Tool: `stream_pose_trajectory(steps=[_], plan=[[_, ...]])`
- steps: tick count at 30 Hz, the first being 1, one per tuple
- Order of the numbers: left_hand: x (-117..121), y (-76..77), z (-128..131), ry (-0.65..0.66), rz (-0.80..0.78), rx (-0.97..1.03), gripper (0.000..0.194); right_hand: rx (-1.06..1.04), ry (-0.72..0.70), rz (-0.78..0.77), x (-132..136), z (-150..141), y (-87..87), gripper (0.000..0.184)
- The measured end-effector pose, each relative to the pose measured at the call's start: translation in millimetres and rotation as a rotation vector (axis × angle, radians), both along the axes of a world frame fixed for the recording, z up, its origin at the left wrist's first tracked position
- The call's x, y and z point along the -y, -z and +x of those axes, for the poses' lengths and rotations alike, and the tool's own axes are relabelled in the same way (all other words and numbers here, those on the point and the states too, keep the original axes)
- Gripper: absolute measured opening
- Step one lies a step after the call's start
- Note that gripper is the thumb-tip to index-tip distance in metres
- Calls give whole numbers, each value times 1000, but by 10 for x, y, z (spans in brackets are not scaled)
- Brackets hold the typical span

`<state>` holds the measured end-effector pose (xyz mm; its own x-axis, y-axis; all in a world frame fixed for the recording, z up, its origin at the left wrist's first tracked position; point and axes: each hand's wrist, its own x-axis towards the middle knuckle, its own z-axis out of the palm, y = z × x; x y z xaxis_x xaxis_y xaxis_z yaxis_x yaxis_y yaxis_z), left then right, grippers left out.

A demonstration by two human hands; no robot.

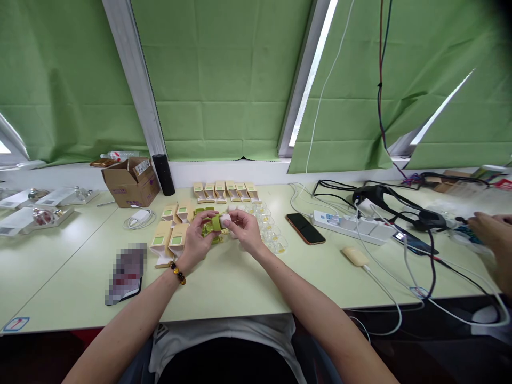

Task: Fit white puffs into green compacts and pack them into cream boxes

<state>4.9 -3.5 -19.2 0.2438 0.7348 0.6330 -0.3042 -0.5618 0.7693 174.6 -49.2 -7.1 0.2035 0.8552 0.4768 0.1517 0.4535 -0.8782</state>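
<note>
I observe the left hand (197,240) gripping a green piece (216,223), the right hand (245,230) pinching its white end (226,219), left of the orange-edged phone (305,229). Judged light, stiff, perhaps slippery; hold its green sides. Clear containers (273,232) lie nearer that phone.

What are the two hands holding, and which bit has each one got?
A small green piece with a white part at one end. The left hand holds the green; the right hand pinches the white.
</note>
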Motion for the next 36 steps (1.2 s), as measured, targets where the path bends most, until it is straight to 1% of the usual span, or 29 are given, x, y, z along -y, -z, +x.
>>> stream_pose_trajectory(steps=[3, 9, 15, 20, 24, 26, 28, 30, 33, 35, 36], plan=[[-1, 5, -16, -13, 18, -38, 45, -4, -13, -3, -4, 4, 7, 41], [-68, 77, -44, -72, 127, -193, 47, -44, -57, -18, -1, 3, -6, 44], [-106, 123, -53, -107, 191, -240, 47, -98, -54, -46, -30, -15, 22, 47], [-83, 96, -53, -168, 279, -285, 45, -123, -50, -64, -30, -40, 26, 49], [-37, 43, -48, -237, 360, -346, 49, -101, -36, -55, -6, -78, 11, 49], [-22, 37, -40, -254, 364, -351, 48, -85, -28, -50, 3, -104, 14, 49], [-22, 50, -28, -252, 325, -329, 46, -64, -18, -51, 10, -124, 21, 50], [-37, 76, -12, -203, 241, -272, 46, -36, -13, -54, 20, -127, 24, 51], [-79, 108, 4, -20, 40, -144, 53, 64, -14, -19, 46, -94, 10, 50], [-109, 109, 4, 122, -119, -63, 54, 213, 19, 41, 67, -56, -7, 45], [-120, 103, 0, 183, -196, -22, 52, 306, 62, 85, 77, -38, -14, 42]])
